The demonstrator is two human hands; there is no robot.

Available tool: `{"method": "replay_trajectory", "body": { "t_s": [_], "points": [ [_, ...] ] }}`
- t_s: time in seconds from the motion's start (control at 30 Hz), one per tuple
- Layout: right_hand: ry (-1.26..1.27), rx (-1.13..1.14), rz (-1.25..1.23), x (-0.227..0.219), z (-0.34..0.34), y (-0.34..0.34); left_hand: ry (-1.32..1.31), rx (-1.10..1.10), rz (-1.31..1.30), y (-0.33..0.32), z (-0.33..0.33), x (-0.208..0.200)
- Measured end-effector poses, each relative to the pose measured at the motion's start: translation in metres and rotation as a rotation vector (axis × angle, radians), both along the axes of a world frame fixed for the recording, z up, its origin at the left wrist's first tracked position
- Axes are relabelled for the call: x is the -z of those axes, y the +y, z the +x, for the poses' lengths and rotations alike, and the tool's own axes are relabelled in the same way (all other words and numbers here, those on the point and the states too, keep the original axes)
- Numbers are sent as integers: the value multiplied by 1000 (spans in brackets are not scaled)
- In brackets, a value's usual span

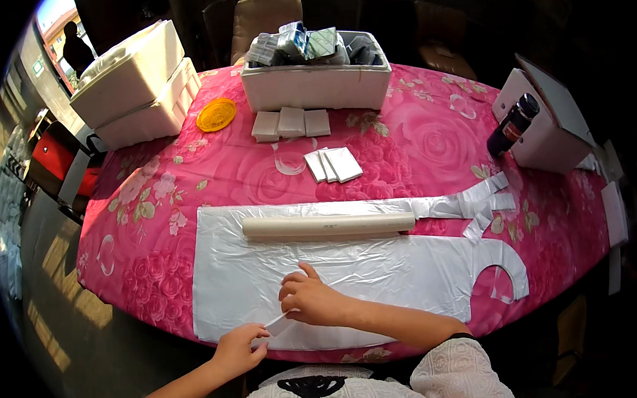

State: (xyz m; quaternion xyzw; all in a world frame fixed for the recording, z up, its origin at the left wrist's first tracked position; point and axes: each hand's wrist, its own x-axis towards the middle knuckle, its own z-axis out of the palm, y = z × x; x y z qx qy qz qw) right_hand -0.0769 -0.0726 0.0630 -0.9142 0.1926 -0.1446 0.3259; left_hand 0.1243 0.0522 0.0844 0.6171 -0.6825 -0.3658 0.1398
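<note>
Between my hands is a small flat white piece (278, 324), thin like folded card or a packet; its exact kind is not clear. My left hand (238, 349) pinches its lower left end near the table's front edge. My right hand (315, 300) reaches in from the right, fingers bent over the piece's upper end. Beneath them a white plastic apron (380, 282) lies flat, its neck loop and ties toward the right. Across its upper part rests a long cream tube (327, 226).
Square white packets (344, 164) lie beyond the tube, with more packets (291, 122) behind. A foam box (313, 87) of wrapped items stands at the back. Foam boxes (140, 100), a yellow disc (216, 115), a dark bottle (513, 125) and a white box (545, 129) are around the pink tablecloth (147, 237).
</note>
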Motion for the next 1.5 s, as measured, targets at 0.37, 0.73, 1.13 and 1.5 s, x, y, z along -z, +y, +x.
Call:
{"method": "replay_trajectory", "body": {
  "t_s": [0.37, 0.73, 1.13, 1.5],
  "points": [
    [-112, 1186, 195, 66, -88, -262, 180, -79, 117, -23, -12, 7],
    [2, 658, -46, 14, -129, -123, 292, -15, 2, -21, -10, 11],
    [42, 729, 68, 19, -120, 88, 45, 268, -409, -44, -97, 42],
    [308, 766, -265, 45, -261, 40, 14, 357, -406, -54, -127, 57]
  ]
}}
